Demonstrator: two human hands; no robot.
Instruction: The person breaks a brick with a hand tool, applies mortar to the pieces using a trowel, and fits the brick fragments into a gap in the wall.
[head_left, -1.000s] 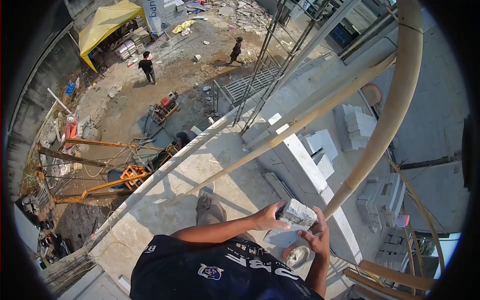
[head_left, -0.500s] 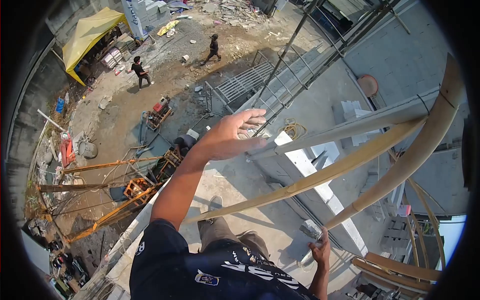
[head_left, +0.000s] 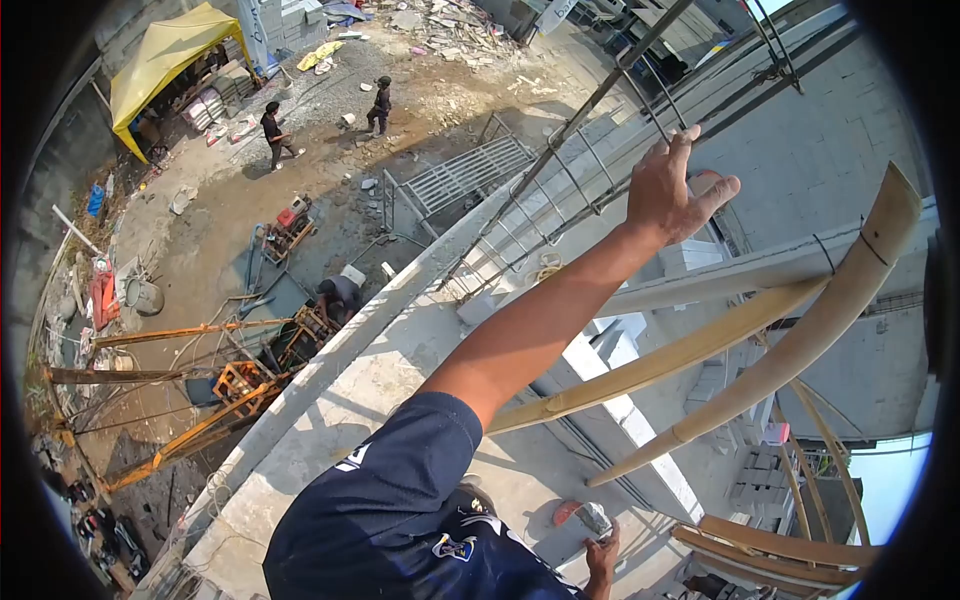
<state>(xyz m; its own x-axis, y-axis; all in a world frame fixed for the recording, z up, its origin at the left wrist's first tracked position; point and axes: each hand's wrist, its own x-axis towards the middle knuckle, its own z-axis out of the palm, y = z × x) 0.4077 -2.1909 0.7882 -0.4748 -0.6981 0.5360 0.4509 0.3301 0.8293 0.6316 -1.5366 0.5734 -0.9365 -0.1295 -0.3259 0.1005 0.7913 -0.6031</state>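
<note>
My left hand (head_left: 668, 195) reaches far out to the upper right, thumb and fingers apart. Its fingertips overlap the thin steel bars of a rebar cage (head_left: 590, 165); whether they touch it I cannot tell. Nothing shows in this hand. Low on the right, my right hand (head_left: 602, 552) is closed on a rough grey, mortar-coloured thing (head_left: 596, 518), its exact kind unclear. A reddish curved piece (head_left: 566, 512) shows right beside it. Between the two hands run a pale split-bamboo strip (head_left: 650, 370) and a thick bamboo pole (head_left: 770, 365).
A concrete ledge (head_left: 330, 365) borders a drop to the muddy yard. Below are two walking people, a crouching person (head_left: 340, 297), an orange frame (head_left: 240, 385) and a yellow canopy (head_left: 175, 60). A pale block wall (head_left: 640, 430) stands to the right.
My left hand has moved up and right, from over the ledge to the rebar cage. My right hand, still holding the grey thing, is lower and further left in view. The view has shifted.
</note>
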